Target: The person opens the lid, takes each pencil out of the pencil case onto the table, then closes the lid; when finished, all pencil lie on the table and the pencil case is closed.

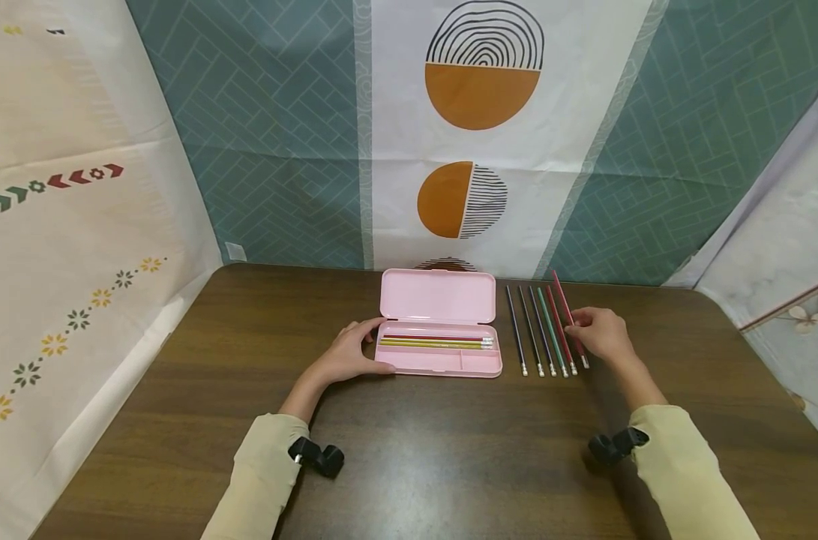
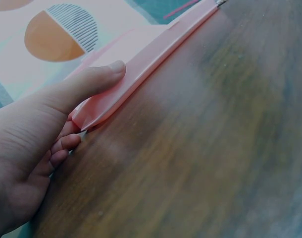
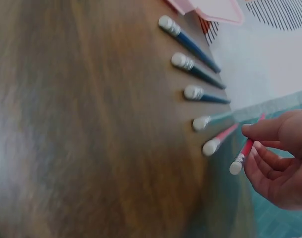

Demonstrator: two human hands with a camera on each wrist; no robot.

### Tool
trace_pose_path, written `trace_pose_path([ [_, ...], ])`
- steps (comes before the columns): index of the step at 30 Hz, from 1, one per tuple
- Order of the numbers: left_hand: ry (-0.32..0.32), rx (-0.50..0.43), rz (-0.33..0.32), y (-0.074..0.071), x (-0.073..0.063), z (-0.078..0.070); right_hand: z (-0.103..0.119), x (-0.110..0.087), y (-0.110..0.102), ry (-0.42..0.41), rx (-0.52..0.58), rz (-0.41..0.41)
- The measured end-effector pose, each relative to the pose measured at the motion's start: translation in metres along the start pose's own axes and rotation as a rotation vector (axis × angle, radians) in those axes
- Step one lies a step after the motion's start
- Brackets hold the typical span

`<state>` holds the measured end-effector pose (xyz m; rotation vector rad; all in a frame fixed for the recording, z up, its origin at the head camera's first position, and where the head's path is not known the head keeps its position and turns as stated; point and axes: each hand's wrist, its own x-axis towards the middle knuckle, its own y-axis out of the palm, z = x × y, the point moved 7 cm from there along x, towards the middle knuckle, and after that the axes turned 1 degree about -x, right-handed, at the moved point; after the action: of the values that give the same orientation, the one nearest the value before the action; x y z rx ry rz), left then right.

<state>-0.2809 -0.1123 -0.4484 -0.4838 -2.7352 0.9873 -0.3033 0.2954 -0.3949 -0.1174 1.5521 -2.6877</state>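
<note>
A pink pencil case (image 1: 414, 364) lies open on the table, its lid (image 1: 438, 295) tipped back. Red and yellow pencils (image 1: 435, 343) lie in its long compartment, white erasers to the right. My left hand (image 1: 352, 351) grips the case's left end; in the left wrist view the thumb (image 2: 104, 77) presses its front side and the fingers curl at the corner. Between thumb and fingers, my right hand (image 1: 601, 334) pinches a red pencil (image 3: 247, 148), slanted, eraser end towards me. Left of it, several dark, green and red pencils (image 1: 548, 330) lie side by side, erasers nearest me.
The dark wooden table (image 1: 449, 450) ends at the back against a patterned cloth (image 1: 280, 150). Two small compartments (image 1: 479, 363) sit at the front right of the case. Light cloths hang at both sides of the table. Each wrist wears a black camera (image 1: 317, 457).
</note>
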Motion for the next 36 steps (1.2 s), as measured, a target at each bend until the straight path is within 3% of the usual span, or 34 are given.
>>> trace_pose_path([
  [10, 0.000, -0.002, 0.001, -0.001, -0.001, -0.001, -0.022, -0.006, 0.008, 0.045, -0.025, 0.029],
  [36, 0.005, -0.009, 0.003, 0.001, 0.000, 0.002, -0.021, -0.009, 0.006, 0.045, -0.040, 0.013],
])
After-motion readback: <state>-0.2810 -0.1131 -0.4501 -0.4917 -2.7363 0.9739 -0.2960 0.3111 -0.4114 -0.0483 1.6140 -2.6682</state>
